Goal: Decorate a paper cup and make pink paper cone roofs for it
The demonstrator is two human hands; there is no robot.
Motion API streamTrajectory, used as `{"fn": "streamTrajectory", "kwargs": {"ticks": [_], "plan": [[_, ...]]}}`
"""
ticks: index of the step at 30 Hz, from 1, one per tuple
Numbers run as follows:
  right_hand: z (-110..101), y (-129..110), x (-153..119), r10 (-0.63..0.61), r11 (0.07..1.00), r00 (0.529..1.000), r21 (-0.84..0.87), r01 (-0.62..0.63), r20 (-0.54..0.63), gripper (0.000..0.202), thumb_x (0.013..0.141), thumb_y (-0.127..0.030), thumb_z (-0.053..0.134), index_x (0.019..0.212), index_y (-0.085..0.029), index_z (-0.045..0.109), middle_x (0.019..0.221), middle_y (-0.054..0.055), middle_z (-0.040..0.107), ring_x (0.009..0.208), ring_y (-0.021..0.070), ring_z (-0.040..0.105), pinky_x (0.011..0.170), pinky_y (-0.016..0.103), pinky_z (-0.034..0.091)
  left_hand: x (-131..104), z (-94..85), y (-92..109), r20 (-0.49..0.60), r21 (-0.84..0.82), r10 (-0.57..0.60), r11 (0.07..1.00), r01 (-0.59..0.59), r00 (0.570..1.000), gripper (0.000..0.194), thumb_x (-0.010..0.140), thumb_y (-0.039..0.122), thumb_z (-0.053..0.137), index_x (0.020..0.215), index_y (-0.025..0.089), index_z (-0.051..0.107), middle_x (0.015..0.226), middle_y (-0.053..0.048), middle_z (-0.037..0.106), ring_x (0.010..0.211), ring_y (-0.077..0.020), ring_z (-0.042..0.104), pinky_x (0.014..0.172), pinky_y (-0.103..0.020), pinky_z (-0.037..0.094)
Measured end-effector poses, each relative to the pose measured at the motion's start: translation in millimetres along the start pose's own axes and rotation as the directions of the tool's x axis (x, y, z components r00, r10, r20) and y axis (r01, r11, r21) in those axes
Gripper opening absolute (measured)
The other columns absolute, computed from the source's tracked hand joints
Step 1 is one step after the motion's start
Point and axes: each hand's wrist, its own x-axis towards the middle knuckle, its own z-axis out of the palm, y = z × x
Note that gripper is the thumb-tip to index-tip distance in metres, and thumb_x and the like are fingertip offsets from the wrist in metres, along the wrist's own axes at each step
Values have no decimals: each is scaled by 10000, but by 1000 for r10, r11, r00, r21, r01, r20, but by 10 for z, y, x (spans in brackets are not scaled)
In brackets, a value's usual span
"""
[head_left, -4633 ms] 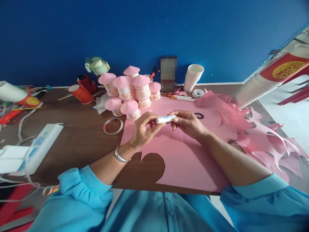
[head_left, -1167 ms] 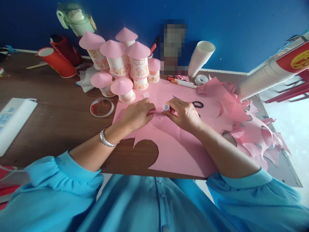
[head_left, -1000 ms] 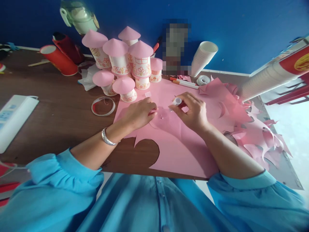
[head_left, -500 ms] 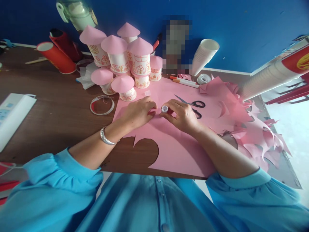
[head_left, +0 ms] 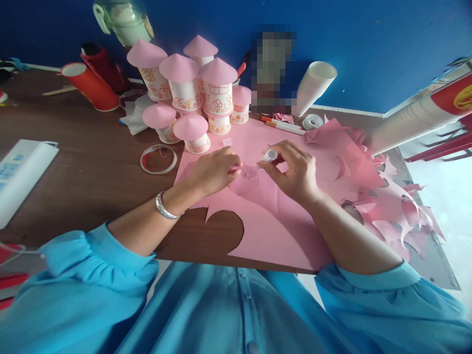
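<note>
My left hand [head_left: 217, 169] is closed, pinching the edge of a thin pink paper piece [head_left: 254, 186] above the large pink sheet [head_left: 280, 236]. Small shiny wet-looking spots show on that piece, just right of my fingertips. My right hand [head_left: 293, 172] grips a small white tube [head_left: 270, 155], its round end facing up and its lower part hidden by my fingers. A gap separates the tube from the paper. Near my left knuckles lies a small translucent white piece [head_left: 227, 142]. Behind my hands stand several white paper cups with pink cone roofs [head_left: 217, 73] and drawn flowers.
Pink offcuts [head_left: 391, 206] are heaped at right. Markers [head_left: 285, 127], a white roll [head_left: 312, 121] and stacked paper cups [head_left: 315, 86] stand or lie at the back. A tape ring [head_left: 158, 159], red tube [head_left: 90, 87] and white power strip [head_left: 25, 177] are at left.
My right hand has moved right and slightly up with the white tube, away from my left hand, uncovering the shiny spots. The scissors, visible before, are now hidden behind my right hand.
</note>
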Motion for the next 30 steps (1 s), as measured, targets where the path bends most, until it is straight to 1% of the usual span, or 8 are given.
{"fn": "streamTrajectory", "kwargs": {"ticks": [4,7,10,13,16,21,25,30], "plan": [[136,-56,-24,-31,997,995,73,24,98,265,1024,-440,605,905,-209,652,851,45,696,672,146,633,624,274,473,-1,-5,4,15,11,-12,1000,12,1000,186,992,248,525,982,213,707,1111,-79,684,913,-225,664,644,-316,423],[212,-35,-30,-46,997,985,73,34,166,334,1046,-491,560,900,-204,650,850,51,700,677,145,617,633,273,458,0,-8,2,17,4,-8,1000,8,1000,184,1000,320,565,958,210,706,1098,-83,680,897,-220,664,634,-306,422],[205,7,-17,-49,998,979,35,43,196,338,1051,-489,550,902,-203,650,840,52,703,679,151,606,625,277,438,3,-8,-1,15,5,-2,1000,2,1000,208,1003,366,589,934,211,709,1083,-80,677,900,-222,665,632,-309,422],[142,49,-6,-71,997,978,-13,75,198,281,1043,-431,570,900,-202,650,818,52,699,691,164,608,599,282,415,4,-6,-10,17,6,4,1000,-5,1000,154,993,305,595,971,217,719,1097,-69,678,914,-218,666,634,-307,418],[69,75,-7,-66,996,984,-53,75,165,192,1008,-349,604,884,-208,646,801,41,688,668,163,606,575,281,408,2,-3,-20,15,5,18,1000,-18,1000,152,976,256,585,1027,224,724,1110,-65,676,922,-216,665,648,-311,426],[5,23,-9,-26,999,1000,-24,26,-7,116,953,-304,662,881,-215,640,798,23,677,610,146,609,590,273,456,2,3,-12,10,-6,4,1000,-4,1000,182,979,237,537,1001,219,716,1130,-73,673,937,-223,662,697,-330,450],[79,-31,-29,-55,997,995,61,50,84,147,982,-327,643,893,-210,632,813,31,681,639,145,617,606,269,458,3,3,-2,8,1,7,1000,-7,1000,195,991,233,517,986,205,710,1116,-81,674,933,-226,666,674,-324,430],[154,-17,-39,-73,996,979,63,62,190,161,1001,-309,613,881,-204,624,839,37,697,673,139,614,621,259,433,4,1,-6,16,12,-7,1000,7,1000,189,996,257,534,998,207,716,1103,-73,673,926,-223,673,649,-312,415]]}}
